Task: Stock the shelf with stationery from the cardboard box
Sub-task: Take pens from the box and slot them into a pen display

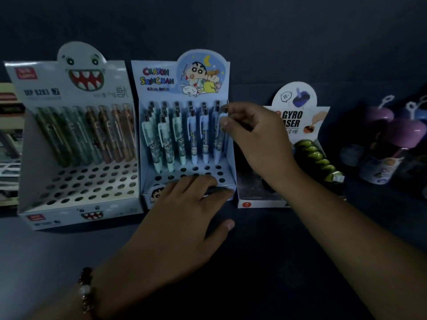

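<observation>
Right hand pinches a pen, seating it in the rack; left hand, fingers flat and released, steadies the rack's front.

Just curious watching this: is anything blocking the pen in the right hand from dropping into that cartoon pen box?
Nothing visible does. The right hand pinches a pen at the right end of the Crayon Shinchan box, beside the standing pens. The left hand rests on the box's front edge, lower down.
</observation>
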Motion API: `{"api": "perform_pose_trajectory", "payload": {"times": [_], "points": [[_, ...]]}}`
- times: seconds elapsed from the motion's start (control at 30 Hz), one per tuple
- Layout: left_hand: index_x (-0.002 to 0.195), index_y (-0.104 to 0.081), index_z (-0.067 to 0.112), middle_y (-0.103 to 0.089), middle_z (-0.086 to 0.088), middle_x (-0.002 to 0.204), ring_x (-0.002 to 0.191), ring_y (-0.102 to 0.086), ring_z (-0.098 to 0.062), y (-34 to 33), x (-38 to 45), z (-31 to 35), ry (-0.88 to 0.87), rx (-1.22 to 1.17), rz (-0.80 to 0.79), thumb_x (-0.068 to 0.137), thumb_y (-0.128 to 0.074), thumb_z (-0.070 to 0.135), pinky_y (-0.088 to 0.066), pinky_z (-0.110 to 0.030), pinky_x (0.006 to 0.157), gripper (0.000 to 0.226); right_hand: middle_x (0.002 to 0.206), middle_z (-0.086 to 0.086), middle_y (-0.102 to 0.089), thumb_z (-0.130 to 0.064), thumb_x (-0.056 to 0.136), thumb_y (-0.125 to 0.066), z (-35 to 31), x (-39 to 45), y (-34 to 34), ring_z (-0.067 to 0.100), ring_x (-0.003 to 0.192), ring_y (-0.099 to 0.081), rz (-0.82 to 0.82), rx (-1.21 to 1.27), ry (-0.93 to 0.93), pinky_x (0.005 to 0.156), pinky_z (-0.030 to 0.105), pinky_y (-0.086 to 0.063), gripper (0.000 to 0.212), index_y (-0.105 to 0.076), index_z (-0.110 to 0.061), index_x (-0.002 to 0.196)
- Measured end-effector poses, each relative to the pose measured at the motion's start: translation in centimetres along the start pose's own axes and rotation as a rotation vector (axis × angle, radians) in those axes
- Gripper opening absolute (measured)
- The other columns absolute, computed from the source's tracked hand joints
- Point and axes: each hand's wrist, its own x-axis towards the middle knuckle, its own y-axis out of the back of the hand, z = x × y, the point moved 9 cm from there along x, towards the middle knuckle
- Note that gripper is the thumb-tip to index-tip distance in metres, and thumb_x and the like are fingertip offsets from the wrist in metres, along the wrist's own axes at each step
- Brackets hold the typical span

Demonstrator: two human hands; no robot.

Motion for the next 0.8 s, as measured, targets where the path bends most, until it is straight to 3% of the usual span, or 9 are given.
{"api": "perform_pose_trajectory", "payload": {"times": [0.17,0.43,0.57,0.7,0.8], "points": [[0.132,-0.053,0.034,-0.052,0.010,0.126,0.116,-0.049,-0.014,0.0,0.2,0.1,-0.006,0.001,0.038,0.091,-0.035,0.060,-0.040,-0.033,0.093,0.051,0.100,-0.010,-0.068,-0.024,0.093,-0.067,0.5,0.6,-0.2,-0.002,0.095,-0.064,-0.011,-0.028,-0.016,0.087,0.015,-0.050,0.028,-0.068,-0.013,0.119],[0.129,-0.053,0.035,-0.049,0.011,0.129,0.120,-0.043,-0.013,-0.3,0.2,-0.3,-0.009,-0.048,0.037,0.091,-0.034,0.059,-0.034,-0.032,0.094,0.049,0.091,-0.025,-0.059,-0.022,0.093,-0.066,1.0,0.1,-0.8,-0.015,0.086,-0.058,-0.015,-0.068,0.036,0.082,0.006,-0.046,0.030,-0.066,-0.013,0.122],[0.130,-0.052,0.035,-0.049,0.013,0.129,0.119,-0.044,-0.011,0.1,0.2,-0.2,-0.043,-0.083,0.033,0.092,-0.030,0.060,-0.040,-0.035,0.098,0.051,0.088,-0.016,-0.063,-0.017,0.094,-0.064,0.7,-0.3,-1.2,-0.011,0.083,-0.058,-0.049,-0.117,0.063,0.082,0.006,-0.044,0.035,-0.062,-0.011,0.128],[0.135,-0.045,0.048,-0.041,0.023,0.137,0.125,-0.037,-0.002,0.1,-0.4,0.8,-0.126,-0.172,-0.009,0.092,-0.027,0.064,-0.030,-0.023,0.100,0.049,0.104,-0.008,-0.060,-0.023,0.096,-0.062,-0.4,-1.5,-0.1,-0.005,0.090,-0.057,-0.110,-0.090,0.006,0.079,0.013,-0.046,0.041,-0.055,-0.019,0.136],[0.138,-0.044,0.048,-0.042,0.021,0.143,0.126,-0.043,-0.004,1.0,-1.3,2.5,-0.215,-0.148,-0.010,0.095,-0.030,0.062,-0.036,-0.025,0.102,0.047,0.118,-0.008,-0.061,-0.024,0.093,-0.063,-1.8,-4.6,3.6,-0.001,0.104,-0.058,-0.075,-0.066,0.006,0.087,0.017,-0.050,0.041,-0.058,-0.021,0.134]]}}
